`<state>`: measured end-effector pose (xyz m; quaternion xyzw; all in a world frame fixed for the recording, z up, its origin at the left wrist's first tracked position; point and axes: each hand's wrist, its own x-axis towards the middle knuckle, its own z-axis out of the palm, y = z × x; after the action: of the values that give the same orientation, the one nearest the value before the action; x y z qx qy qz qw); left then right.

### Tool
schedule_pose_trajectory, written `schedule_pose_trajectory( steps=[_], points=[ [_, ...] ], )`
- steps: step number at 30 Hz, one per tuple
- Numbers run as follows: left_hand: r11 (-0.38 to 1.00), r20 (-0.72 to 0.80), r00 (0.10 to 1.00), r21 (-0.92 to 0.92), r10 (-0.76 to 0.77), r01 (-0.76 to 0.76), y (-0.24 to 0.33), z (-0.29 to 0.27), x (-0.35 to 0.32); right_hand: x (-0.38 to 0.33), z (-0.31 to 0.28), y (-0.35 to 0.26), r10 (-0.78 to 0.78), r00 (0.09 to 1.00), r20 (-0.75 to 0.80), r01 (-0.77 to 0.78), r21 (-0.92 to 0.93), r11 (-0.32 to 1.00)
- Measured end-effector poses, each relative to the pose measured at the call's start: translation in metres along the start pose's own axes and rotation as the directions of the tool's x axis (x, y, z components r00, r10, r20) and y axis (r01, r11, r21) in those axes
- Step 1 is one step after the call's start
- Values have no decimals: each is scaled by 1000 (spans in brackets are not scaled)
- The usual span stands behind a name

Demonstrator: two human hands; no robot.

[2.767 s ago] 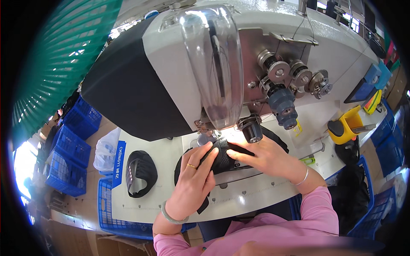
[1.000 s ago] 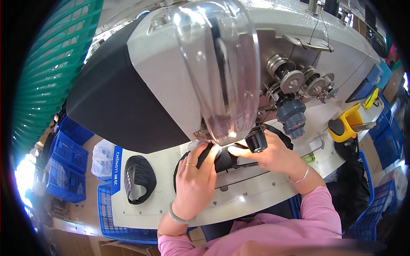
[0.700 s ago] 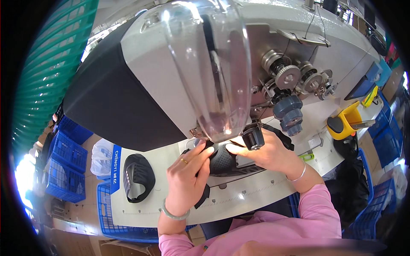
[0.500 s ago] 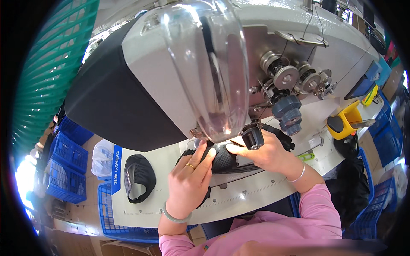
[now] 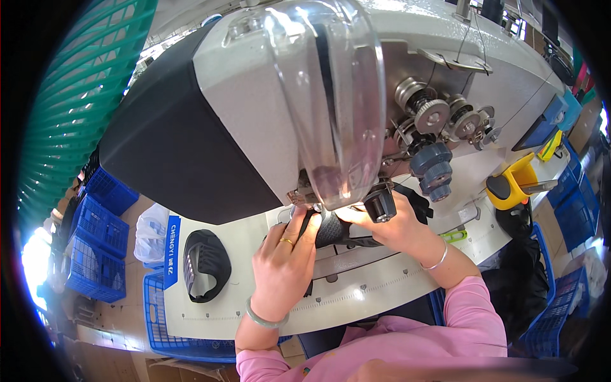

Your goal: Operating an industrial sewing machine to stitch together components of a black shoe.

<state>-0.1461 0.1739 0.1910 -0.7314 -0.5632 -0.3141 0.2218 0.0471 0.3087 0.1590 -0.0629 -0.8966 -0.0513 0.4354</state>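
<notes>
A black textured shoe upper [image 5: 331, 230] lies under the head of a grey and black sewing machine [image 5: 245, 127]. My left hand [image 5: 283, 274], with a ring and a pale bangle, grips its left part, the fingers reaching forward close to the needle area. From the right, my right hand [image 5: 400, 224] holds the upper, thumb pointing inward and the other fingers partly hidden behind a dark knob. A clear plastic guard [image 5: 331, 108] hangs in front of the machine head, and the needle itself cannot be made out. A second black shoe upper [image 5: 209, 266] rests on the table at the left.
Metal thread tensioners [image 5: 429, 114] and dark dials [image 5: 433, 169] stick out from the machine. On the right are a yellow holder [image 5: 509, 184] and a small green tool [image 5: 454, 236]. Blue crates [image 5: 95, 267] stand at the left, beside a white plastic bag [image 5: 151, 235]. A green slatted object [image 5: 83, 108] rises at upper left.
The shoe upper has turned and shifted slightly under the machine, its near edge now farther from me. Both hands have moved a little with it and keep their hold. The view has shifted slightly.
</notes>
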Motion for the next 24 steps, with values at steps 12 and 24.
schedule_pose_trajectory(
  steps=[12, 24],
  points=[
    [996, -54, 997, -68, -53, 49, 0, 3, 2, -7, 6, -58, 308, 942, 131, -290, -140, 947],
    [969, -40, 995, -235, -93, 81, -6, 0, 3, -5, 10, -46, 192, 981, 17, -187, -167, 968]
  ],
)
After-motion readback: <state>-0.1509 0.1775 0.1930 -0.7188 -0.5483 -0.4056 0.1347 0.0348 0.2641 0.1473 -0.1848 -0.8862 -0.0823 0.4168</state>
